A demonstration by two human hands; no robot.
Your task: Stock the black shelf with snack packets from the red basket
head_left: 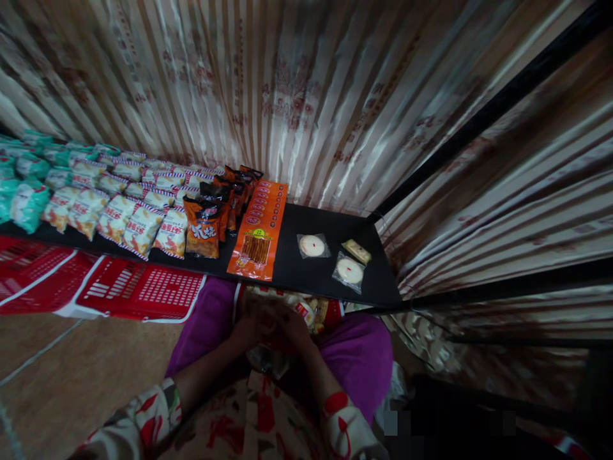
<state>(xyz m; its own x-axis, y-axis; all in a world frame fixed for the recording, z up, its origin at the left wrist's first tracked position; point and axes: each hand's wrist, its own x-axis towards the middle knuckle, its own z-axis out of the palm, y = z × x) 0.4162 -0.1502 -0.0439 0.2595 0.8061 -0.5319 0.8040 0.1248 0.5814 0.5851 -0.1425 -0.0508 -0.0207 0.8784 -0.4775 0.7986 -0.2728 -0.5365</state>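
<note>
Low in front of my body, my left hand (249, 327) and my right hand (293, 327) are close together with fingers curled inward. Whatever lies between them is too dark to make out. Just beneath the hands, a patch of clear plastic (271, 359) shows in my lap. Beyond them, partly under the table's front edge, an open container of small wrapped snacks (310, 309) sits between my knees. On the black table (306, 220) ahead lies a long orange snack packet (258, 223) with brown sticks visible through its window.
Two round pale wrapped crackers (313, 246) and a small yellowish packet (357, 251) lie at the table's right. Leftward stand orange-black bags (202, 227), rows of white snack bags (143, 227) and teal bags (29, 204). Red-and-white bags (143, 287) are below. Curtains (297, 96) and black poles (479, 108) surround the table.
</note>
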